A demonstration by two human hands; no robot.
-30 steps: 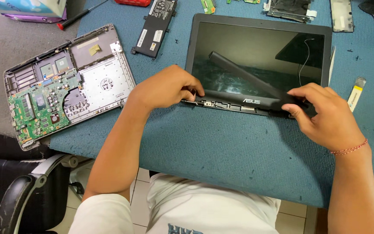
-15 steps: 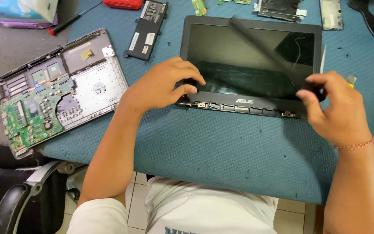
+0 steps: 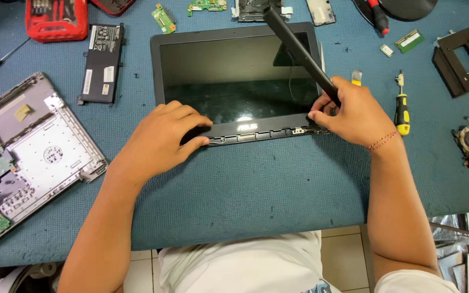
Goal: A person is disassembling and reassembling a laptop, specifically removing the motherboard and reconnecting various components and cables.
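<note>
Lying flat on the blue table [image 3: 278, 184], the screen [image 3: 234, 76] fills the middle of the view, its long axis running nine to three o'clock. Across its right part a black strip [image 3: 299, 49] rises on a slant, its long axis running from about five o'clock at the grip to eleven o'clock at its free end, which stands clear above the screen's top edge. The right hand [image 3: 354, 111] is the nearer one to it: its fingers [image 3: 321, 106] are curled around the strip's lower end, just above the screen's bottom right corner. The left hand [image 3: 161, 138] lies at nine o'clock from that grip, palm down, fingers pressed on the screen's bottom edge and grasping nothing; whether the thumb hooks under the edge cannot quite be told. At three o'clock from the right hand, just beside it, a yellow screwdriver [image 3: 402, 108] lies on the table. A battery [image 3: 101, 62] lies at nine o'clock from the screen.
</note>
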